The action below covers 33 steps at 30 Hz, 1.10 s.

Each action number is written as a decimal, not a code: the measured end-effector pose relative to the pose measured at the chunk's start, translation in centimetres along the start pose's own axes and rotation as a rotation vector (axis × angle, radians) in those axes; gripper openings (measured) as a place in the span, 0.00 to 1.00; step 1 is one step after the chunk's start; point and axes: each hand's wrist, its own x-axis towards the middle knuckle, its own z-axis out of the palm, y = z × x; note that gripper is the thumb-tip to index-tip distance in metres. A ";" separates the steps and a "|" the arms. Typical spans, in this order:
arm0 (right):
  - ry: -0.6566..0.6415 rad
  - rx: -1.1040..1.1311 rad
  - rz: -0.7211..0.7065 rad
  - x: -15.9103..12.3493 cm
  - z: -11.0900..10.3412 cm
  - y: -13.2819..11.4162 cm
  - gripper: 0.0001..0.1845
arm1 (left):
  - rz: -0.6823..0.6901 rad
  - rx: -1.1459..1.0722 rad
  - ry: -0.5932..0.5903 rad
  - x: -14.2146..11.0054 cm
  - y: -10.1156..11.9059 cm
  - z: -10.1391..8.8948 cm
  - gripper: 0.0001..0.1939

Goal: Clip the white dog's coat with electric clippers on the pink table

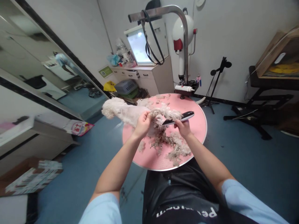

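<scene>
A white dog [130, 112] is on the round pink grooming table [151, 158], its body clipped short and a fluffy part sticking out past the table's left edge. My left hand [143, 123] is closed, thumb and fingers pinching curly fur at the dog's near right end. Whether a limb lies under that fur I cannot tell. In my right hand [183, 127] is a black and white hair clipper [187, 116], its tip pointing left into the fur. Clumps of cut fur [178, 146], grey and brownish, lie on the table below both hands.
Over the table's far side arches a metal grooming arm [173, 11] with a hanging black loop [153, 46]. A white bottle [184, 88] rests in a holder at the back edge. Drawers [149, 76], a pet carrier [126, 87] and a black tripod stand [217, 81] stand beyond.
</scene>
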 end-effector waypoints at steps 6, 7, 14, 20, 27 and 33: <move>-0.061 0.085 0.096 -1.3 0.4 0.0 0.19 | 0.003 -0.066 0.032 -0.1 0.1 0.4 0.27; -0.040 0.104 0.093 -1.5 0.3 0.1 0.18 | 0.002 -0.064 0.037 -0.1 0.1 0.5 0.26; 0.051 0.199 0.202 -2.7 0.1 0.6 0.22 | -0.003 0.006 -0.073 -0.2 0.2 1.1 0.25; -0.180 0.557 0.407 -6.9 -2.2 -0.5 0.36 | -0.043 0.040 -0.260 0.4 0.3 1.2 0.27; -0.161 0.522 0.538 -10.3 -2.4 -1.0 0.23 | -0.158 -0.126 -0.158 1.5 -0.6 1.5 0.31; -0.138 0.281 0.529 -10.7 -0.5 0.7 0.22 | -0.156 -0.200 -0.105 1.3 -2.1 2.4 0.32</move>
